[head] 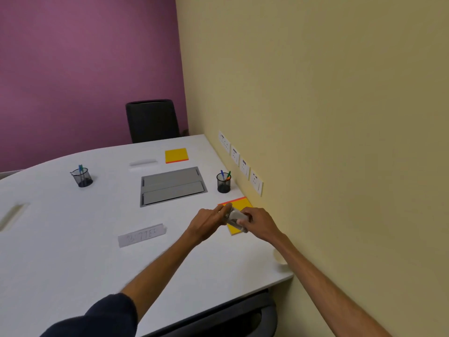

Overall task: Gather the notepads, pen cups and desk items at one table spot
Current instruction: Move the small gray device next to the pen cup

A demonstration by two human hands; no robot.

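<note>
Both hands meet over a yellow notepad (239,205) by the wall on the right of the white table (73,239). My left hand (209,221) and my right hand (258,221) both grip a small blurred grey object (234,218) just above that pad. A second yellow notepad (176,155) lies at the far side. One black mesh pen cup (223,183) stands just beyond the near pad. Another pen cup (82,177) stands at the left. A white name strip (142,235) lies near me, and a blurred pale strip (143,163) lies at the far side.
A grey cable hatch (172,186) is set into the table's middle, and a slot (13,214) at its left. Wall sockets (240,161) line the yellow wall. A small pale bowl (279,256) sits at the near right corner. Black chairs stand at the far end (151,120) and near edge (230,317).
</note>
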